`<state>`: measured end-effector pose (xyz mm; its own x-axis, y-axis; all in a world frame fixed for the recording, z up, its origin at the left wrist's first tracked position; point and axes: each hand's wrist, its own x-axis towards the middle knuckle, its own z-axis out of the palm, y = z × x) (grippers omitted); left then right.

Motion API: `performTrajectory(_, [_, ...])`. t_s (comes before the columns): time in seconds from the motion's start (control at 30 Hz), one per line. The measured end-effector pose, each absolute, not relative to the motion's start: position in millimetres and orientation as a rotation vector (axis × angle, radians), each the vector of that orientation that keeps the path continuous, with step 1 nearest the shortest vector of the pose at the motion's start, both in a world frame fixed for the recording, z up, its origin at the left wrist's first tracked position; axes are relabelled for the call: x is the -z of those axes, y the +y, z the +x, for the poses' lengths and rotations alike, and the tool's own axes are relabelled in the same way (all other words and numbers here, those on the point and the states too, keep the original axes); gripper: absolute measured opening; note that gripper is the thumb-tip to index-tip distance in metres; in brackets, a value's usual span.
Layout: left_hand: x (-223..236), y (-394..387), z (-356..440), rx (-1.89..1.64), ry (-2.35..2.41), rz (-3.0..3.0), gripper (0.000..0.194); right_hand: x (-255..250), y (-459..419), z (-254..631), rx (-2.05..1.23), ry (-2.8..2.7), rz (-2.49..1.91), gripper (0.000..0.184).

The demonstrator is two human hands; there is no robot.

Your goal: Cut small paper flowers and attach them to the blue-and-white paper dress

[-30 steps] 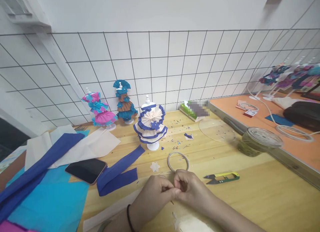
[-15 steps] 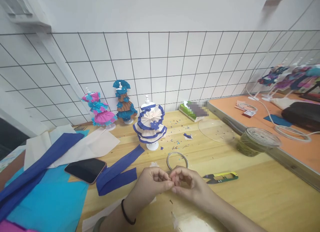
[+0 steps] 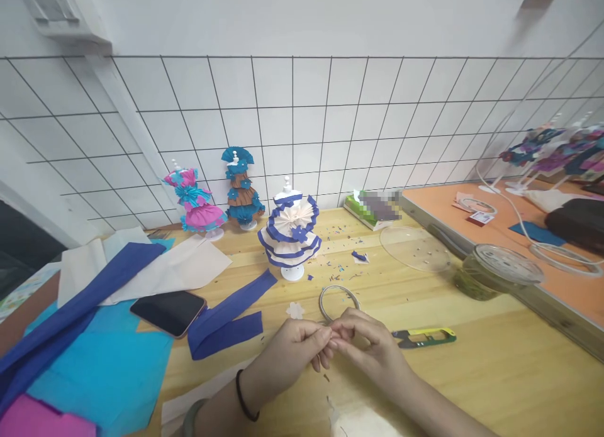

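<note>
My left hand [image 3: 302, 346] and my right hand [image 3: 363, 342] meet above the table, fingertips pinched together. Whatever lies between them is too small or hidden to make out. Just beyond the fingers is a roll of thin tape or wire, a ring [image 3: 338, 302] partly covered by my right hand. A pale flower-shaped paper cutout [image 3: 296, 310] lies beyond my left hand. Yellow-handled thread snips [image 3: 427, 337] rest to the right. Farther back stands a small white dress form in a cream paper dress [image 3: 290, 236] with blue trim and a blue flower.
Left are blue paper strips [image 3: 226, 317], a phone [image 3: 168, 312], cream paper [image 3: 184, 267] and turquoise paper [image 3: 94, 374]. Two more dressed forms [image 3: 243, 195] stand behind. A clear lid [image 3: 415, 248], a plastic tub [image 3: 493, 270] and a green box [image 3: 365, 212] are right, with paper scraps scattered mid-table.
The view has shifted slightly left, so things appear farther right. My fingers have changed their pinch, with my left fingers curling lower. The pale flower cutout is now more fully exposed.
</note>
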<state>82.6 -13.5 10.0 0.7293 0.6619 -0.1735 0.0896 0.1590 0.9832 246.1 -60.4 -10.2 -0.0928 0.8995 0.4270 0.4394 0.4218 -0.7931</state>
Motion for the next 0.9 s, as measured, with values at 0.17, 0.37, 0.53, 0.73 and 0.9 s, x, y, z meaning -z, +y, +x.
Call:
performTrajectory(0.17, [-8,-16,83,-0.409,0.699,1.356,0.046,14,-61,248,-0.553,-1.732,-1.128,0.013])
performTrajectory(0.37, [-19,-12,74,-0.438,0.837,1.583,0.038,7,-59,249,-0.674,-1.624,-1.279,0.02])
performTrajectory(0.53, [-32,20,55,-0.852,0.966,1.183,0.02,9,-59,247,-0.767,-1.603,-1.305,0.024])
performTrajectory(0.73, [-28,56,37,-1.076,0.832,0.826,0.021,15,-60,242,-0.78,-1.62,-1.329,0.026])
performTrajectory(0.9, [-30,72,40,-1.016,0.754,0.825,0.017,16,-60,238,-0.744,-1.641,-1.371,0.027])
